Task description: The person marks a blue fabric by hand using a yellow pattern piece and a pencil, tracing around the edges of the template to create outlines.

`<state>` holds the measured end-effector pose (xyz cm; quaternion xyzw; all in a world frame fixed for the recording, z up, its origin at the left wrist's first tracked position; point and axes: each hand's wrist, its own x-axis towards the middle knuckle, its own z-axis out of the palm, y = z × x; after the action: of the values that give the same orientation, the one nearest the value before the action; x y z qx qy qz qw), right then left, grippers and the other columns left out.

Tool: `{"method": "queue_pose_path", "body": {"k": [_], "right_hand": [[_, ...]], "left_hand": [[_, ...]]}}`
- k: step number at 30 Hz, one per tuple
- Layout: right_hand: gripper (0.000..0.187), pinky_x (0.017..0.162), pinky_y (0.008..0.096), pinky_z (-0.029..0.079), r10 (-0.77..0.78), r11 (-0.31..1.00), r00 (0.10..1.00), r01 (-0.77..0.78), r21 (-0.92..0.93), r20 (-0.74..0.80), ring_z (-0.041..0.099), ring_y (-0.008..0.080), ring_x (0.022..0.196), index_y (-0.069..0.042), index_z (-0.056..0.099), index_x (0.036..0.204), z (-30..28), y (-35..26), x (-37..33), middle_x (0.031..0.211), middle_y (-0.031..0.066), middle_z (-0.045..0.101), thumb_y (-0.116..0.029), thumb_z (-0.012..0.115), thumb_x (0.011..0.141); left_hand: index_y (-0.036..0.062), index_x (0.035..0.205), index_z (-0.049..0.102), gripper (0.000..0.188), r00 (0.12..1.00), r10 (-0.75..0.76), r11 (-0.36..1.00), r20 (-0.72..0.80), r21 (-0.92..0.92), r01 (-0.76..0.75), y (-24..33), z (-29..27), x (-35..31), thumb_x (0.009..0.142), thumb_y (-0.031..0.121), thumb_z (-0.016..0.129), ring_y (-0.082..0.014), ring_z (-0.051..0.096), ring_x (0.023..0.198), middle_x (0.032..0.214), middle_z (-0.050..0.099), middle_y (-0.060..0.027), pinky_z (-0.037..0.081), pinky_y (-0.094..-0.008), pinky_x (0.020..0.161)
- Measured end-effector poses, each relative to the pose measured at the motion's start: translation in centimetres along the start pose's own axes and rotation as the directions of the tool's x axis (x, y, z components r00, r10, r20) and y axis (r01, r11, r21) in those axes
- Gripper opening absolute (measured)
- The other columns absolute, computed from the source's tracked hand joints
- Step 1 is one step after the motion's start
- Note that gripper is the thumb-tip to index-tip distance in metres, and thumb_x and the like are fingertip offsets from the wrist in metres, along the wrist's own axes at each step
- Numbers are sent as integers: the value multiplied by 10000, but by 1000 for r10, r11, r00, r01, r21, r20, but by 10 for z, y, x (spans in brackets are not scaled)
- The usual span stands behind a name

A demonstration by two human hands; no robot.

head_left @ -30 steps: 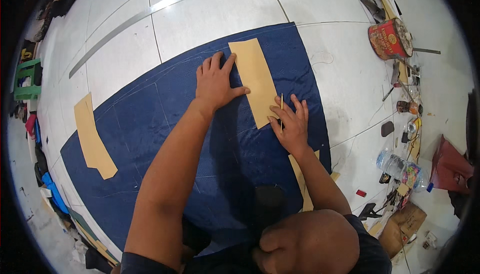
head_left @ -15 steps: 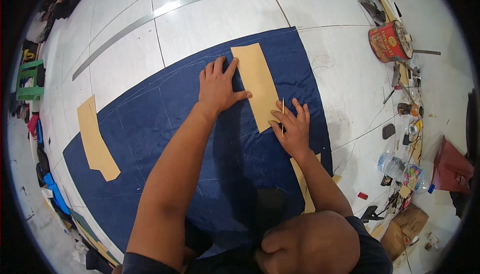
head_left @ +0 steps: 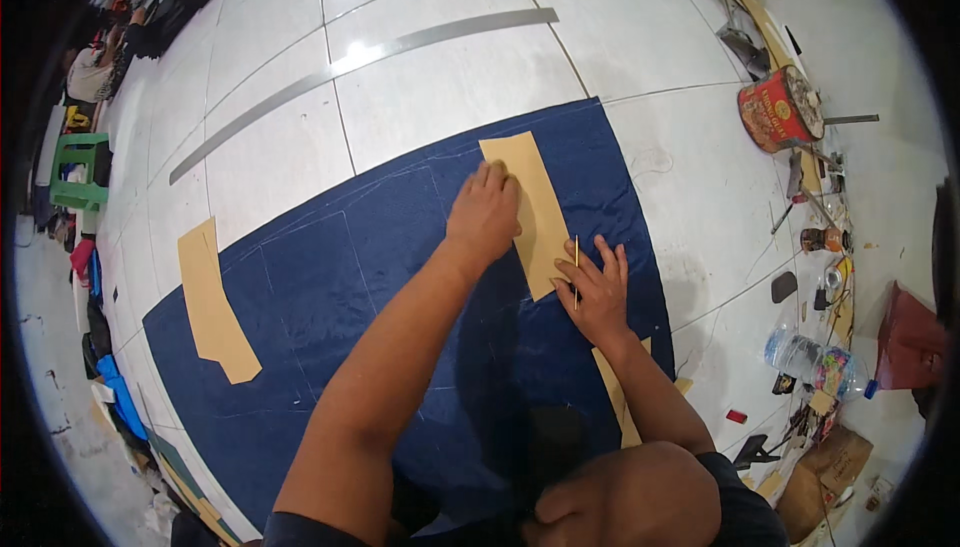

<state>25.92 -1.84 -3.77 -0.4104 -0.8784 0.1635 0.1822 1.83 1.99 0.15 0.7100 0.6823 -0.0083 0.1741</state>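
Note:
A long tan card pattern piece (head_left: pixel 540 202) lies on dark blue fabric (head_left: pixel 400 297) that carries white chalk lines. My left hand (head_left: pixel 487 209) rests at the card's left edge with its fingers curled in; whatever they may hold is hidden. Beside the card's lower right corner is my right hand (head_left: pixel 600 297), fingertips pressing the card and fabric. A thin gold-coloured stick (head_left: pixel 577 259) is tucked between its fingers. Another shaped card piece (head_left: pixel 212 297) lies across the fabric's left edge, and more card (head_left: pixel 612 387) shows partly under my right forearm.
A long metal ruler (head_left: pixel 365 55) lies on the white tiles beyond the fabric. To the right are a red tin (head_left: pixel 778 112), a plastic bottle (head_left: pixel 810 359), a small red block (head_left: pixel 736 416) and scattered tools. A green stool (head_left: pixel 80 172) stands at the left.
My left hand has drawn its spread fingers together and moved onto the card's left edge. My right hand stays at the lower corner with the stick. The whole view has shifted slightly.

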Motion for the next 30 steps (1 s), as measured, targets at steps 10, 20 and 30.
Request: {"method": "queue_pose_path", "body": {"k": [10,20,30], "right_hand": [[263,1157,635,229,-8,1000,1000,8,-2,-13,430,391,1369,-145,718,1126,-6,1,3,1349,37,629,-234,739,880],[242,1139,590,279,41,997,998,-44,66,37,516,361,1269,-106,706,1150,-20,8,7,1264,83,651,-187,646,929],[286,914,377,511,132,770,991,-111,628,13,662,332,1028,4,645,1189,-14,5,173,1079,179,676,-204,556,1014]], "left_hand": [[-52,1348,505,952,999,-41,997,27,59,40,16,-7,2,669,514,858,-414,347,1435,1494,413,-273,311,-487,1181],[-105,1390,427,1155,995,-75,995,61,72,71,33,2,11,522,421,979,-433,430,1389,1507,373,-313,438,-433,1103],[-69,1452,400,918,988,-142,983,-57,113,147,33,29,27,732,277,851,-428,417,1410,1534,354,-313,479,-406,1050]]}}
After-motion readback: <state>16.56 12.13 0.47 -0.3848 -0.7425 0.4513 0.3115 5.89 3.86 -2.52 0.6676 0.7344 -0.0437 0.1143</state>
